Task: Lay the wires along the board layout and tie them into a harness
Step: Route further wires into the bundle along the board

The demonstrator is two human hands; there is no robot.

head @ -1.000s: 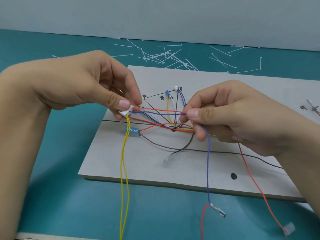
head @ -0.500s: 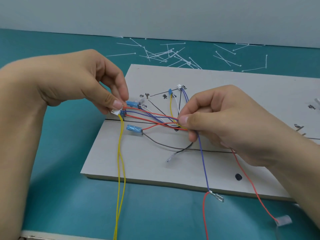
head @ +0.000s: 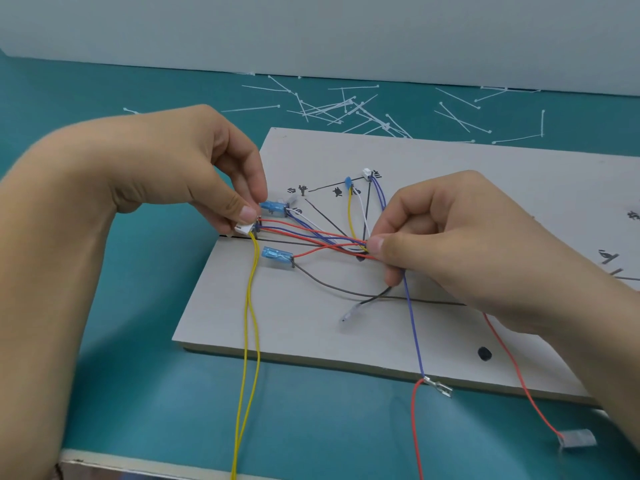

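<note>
Off the near edge of the board (head: 270, 323), yellow wires (head: 250, 323) and a purple lead (head: 414, 334) hang over the surface (head: 156, 393). Mid-board, our left hand (head: 173, 174) pinches the white connector (head: 243, 229) between thumb and forefinger; our right hand (head: 460, 237) pinches the bundled wires (head: 322, 237) where they converge. We should pull that span taut, flat on the layout, before fetching a cable tie (head: 349, 107) from the scatter beyond.
</note>
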